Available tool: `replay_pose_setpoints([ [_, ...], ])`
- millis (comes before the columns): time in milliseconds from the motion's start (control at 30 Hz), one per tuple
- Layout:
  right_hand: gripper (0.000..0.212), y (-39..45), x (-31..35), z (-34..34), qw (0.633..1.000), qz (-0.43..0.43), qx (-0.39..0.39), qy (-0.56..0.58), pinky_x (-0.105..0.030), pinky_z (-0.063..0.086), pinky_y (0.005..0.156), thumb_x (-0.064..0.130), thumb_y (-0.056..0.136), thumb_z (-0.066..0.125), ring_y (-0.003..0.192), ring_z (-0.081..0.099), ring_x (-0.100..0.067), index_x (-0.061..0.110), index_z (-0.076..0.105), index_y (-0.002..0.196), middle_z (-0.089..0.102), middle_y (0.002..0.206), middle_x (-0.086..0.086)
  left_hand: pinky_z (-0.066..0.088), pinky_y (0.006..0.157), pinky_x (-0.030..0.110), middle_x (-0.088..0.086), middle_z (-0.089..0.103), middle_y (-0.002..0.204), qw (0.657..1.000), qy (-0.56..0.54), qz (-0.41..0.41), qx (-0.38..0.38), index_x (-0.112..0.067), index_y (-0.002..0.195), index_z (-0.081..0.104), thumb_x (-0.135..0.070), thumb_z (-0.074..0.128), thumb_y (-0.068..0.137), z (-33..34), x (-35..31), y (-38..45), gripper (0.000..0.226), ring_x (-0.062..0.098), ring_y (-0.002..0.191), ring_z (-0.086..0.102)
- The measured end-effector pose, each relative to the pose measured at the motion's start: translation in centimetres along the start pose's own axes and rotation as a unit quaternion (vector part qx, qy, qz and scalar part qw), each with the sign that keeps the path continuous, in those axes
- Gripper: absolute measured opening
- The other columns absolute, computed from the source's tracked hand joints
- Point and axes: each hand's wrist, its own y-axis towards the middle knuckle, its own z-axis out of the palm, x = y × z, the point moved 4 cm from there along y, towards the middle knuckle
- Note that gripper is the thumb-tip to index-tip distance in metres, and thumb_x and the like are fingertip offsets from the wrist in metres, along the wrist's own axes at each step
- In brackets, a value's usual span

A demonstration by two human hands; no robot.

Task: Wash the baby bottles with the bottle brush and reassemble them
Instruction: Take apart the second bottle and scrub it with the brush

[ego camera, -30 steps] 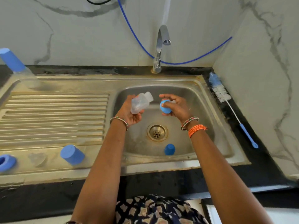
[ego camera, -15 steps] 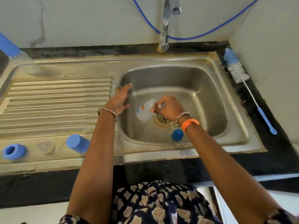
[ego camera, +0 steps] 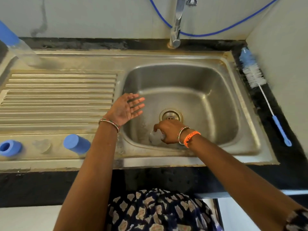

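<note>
Right hand (ego camera: 170, 133) curled down on clear bottle (ego camera: 155, 138) at sink (ego camera: 216, 100) floor, bottle poking out left of its fingers. Left hand (ego camera: 126, 110) spread flat, palm up, holding nothing, well left of bottle.

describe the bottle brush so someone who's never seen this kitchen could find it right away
Start at the steel sink and look past its right rim to the dark counter strip along the wall. The bottle brush lies there lengthwise, bristles toward the tap. It is the only long thin thing there: white and blue bristle head, thin white stem, blue handle.
</note>
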Motion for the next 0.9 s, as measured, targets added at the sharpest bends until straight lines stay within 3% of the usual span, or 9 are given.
replay_pose_setpoints([
  [200, 0.031, -0.6, -0.3, -1.5, 0.999, 0.006, -0.030, 0.042, -0.032, 0.048, 0.071, 0.019, 0.075, 0.062, 0.088, 0.060, -0.022, 0.021, 0.061, 0.106, 0.060, 0.085, 0.004, 0.048, 0.082, 0.035, 0.001, 0.066, 0.106, 0.999, 0.037, -0.029, 0.005, -0.018, 0.098, 0.057, -0.027, 0.035, 0.099, 1.0, 1.0, -0.1, 0.024, 0.019, 0.101, 0.061],
  [300, 0.022, -0.7, -0.8, -3.5, 0.972, 0.053, -0.108, 0.203, -0.036, 0.051, 0.071, 0.021, 0.070, 0.064, 0.078, 0.060, -0.024, 0.022, 0.056, 0.091, 0.062, 0.081, 0.003, 0.047, 0.086, 0.036, 0.002, 0.066, 0.104, 0.997, 0.063, -0.040, 0.025, -0.018, 0.098, 0.057, -0.025, 0.037, 0.099, 2.2, 1.3, -0.1, 0.022, 0.018, 0.096, 0.062],
  [367, 0.020, -0.7, -1.5, -5.7, 0.909, 0.095, -0.220, 0.340, -0.035, 0.050, 0.069, 0.016, 0.073, 0.065, 0.072, 0.058, -0.024, 0.019, 0.050, 0.087, 0.061, 0.077, 0.000, 0.044, 0.093, 0.040, 0.001, 0.064, 0.098, 0.994, 0.078, -0.061, 0.055, -0.020, 0.095, 0.056, -0.027, 0.038, 0.099, 3.8, 1.4, 0.0, 0.020, 0.017, 0.091, 0.060],
  [433, 0.018, -0.8, -2.5, -8.5, 0.810, 0.161, -0.364, 0.430, -0.032, 0.042, 0.064, 0.011, 0.081, 0.064, 0.067, 0.052, -0.022, 0.015, 0.046, 0.085, 0.055, 0.071, 0.001, 0.041, 0.096, 0.045, 0.000, 0.061, 0.092, 0.988, 0.073, -0.081, 0.107, -0.022, 0.091, 0.055, -0.029, 0.039, 0.097, 6.7, 1.0, 0.2, 0.019, 0.018, 0.089, 0.058],
  [500, 0.018, -1.4, -3.4, -10.5, 0.679, 0.242, -0.480, 0.499, -0.030, 0.036, 0.063, 0.016, 0.089, 0.059, 0.068, 0.048, -0.021, 0.011, 0.043, 0.083, 0.049, 0.068, 0.003, 0.052, 0.082, 0.042, 0.002, 0.060, 0.087, 0.985, 0.039, -0.072, 0.154, -0.020, 0.090, 0.056, -0.031, 0.041, 0.098, 9.8, 0.0, 0.4, 0.020, 0.019, 0.080, 0.061],
  [567, 0.021, -1.6, -3.7, -11.9, 0.613, 0.285, -0.519, 0.523, -0.035, 0.041, 0.073, 0.026, 0.094, 0.053, 0.079, 0.052, -0.026, 0.012, 0.043, 0.081, 0.054, 0.077, -0.003, 0.058, 0.065, 0.033, 0.005, 0.062, 0.080, 0.984, 0.028, -0.041, 0.172, -0.015, 0.096, 0.058, -0.033, 0.041, 0.100, 11.9, -1.5, 0.3, 0.024, 0.017, 0.068, 0.063],
  [633, 0.026, -1.6, -3.8, -13.3, 0.624, 0.295, -0.507, 0.517, -0.040, 0.045, 0.083, 0.033, 0.094, 0.051, 0.087, 0.056, -0.028, 0.017, 0.044, 0.075, 0.059, 0.084, -0.007, 0.059, 0.062, 0.030, 0.006, 0.067, 0.079, 0.984, 0.020, 0.003, 0.175, -0.013, 0.102, 0.059, -0.027, 0.041, 0.101, 12.4, -2.9, 0.0, 0.023, 0.015, 0.067, 0.066],
  [733, 0.031, -2.1, -3.5, -14.9, 0.669, 0.254, -0.481, 0.507, -0.039, 0.048, 0.081, 0.033, 0.089, 0.060, 0.075, 0.057, -0.024, 0.017, 0.053, 0.063, 0.060, 0.072, -0.004, 0.060, 0.071, 0.029, 0.009, 0.071, 0.086, 0.979, -0.047, 0.053, 0.189, -0.008, 0.105, 0.060, -0.013, 0.041, 0.101, 11.8, -3.9, -0.6, 0.020, 0.016, 0.074, 0.071],
  [900, 0.004, -2.9, -1.9, -14.8, 0.719, 0.142, -0.456, 0.506, -0.035, 0.052, 0.088, 0.021, 0.078, 0.070, 0.092, 0.062, -0.013, 0.024, 0.071, 0.082, 0.069, 0.095, 0.004, 0.058, 0.067, 0.022, 0.005, 0.073, 0.077, 0.979, -0.119, 0.110, 0.124, -0.005, 0.102, 0.061, -0.004, 0.044, 0.097, 10.7, -4.0, -1.1, 0.017, 0.011, 0.068, 0.071],
])
